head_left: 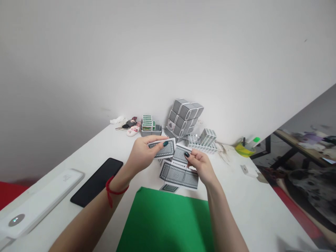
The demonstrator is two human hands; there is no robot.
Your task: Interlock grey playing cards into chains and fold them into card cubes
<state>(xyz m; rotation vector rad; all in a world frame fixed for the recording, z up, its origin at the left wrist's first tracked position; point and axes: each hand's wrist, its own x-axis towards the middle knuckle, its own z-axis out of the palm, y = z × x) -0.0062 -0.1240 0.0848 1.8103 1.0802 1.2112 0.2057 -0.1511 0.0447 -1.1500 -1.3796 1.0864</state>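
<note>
Between thumb and fingers, my left hand [145, 154] grips a playing card [167, 148] with its patterned grey back facing up. My right hand [199, 162] pinches a second patterned card [180, 155], close beside the first. Below both hands is a larger piece of joined or overlapping cards [178, 175]; whether the right hand's card is attached to it I cannot tell. Another card [169, 188] lies under that piece near the green sheet [168, 220]. Just behind my hands stands a tilted cube-like stack built of folded cards [183, 117], one showing a spade.
On the white table [105, 143], a small card-built box with green-edged packs [147, 123] stands back left near small figures [133, 127]. A clear tray holds a card block [208, 137] at right. A black phone [97, 182], white device [44, 199] and yellow holder [244, 149] lie around.
</note>
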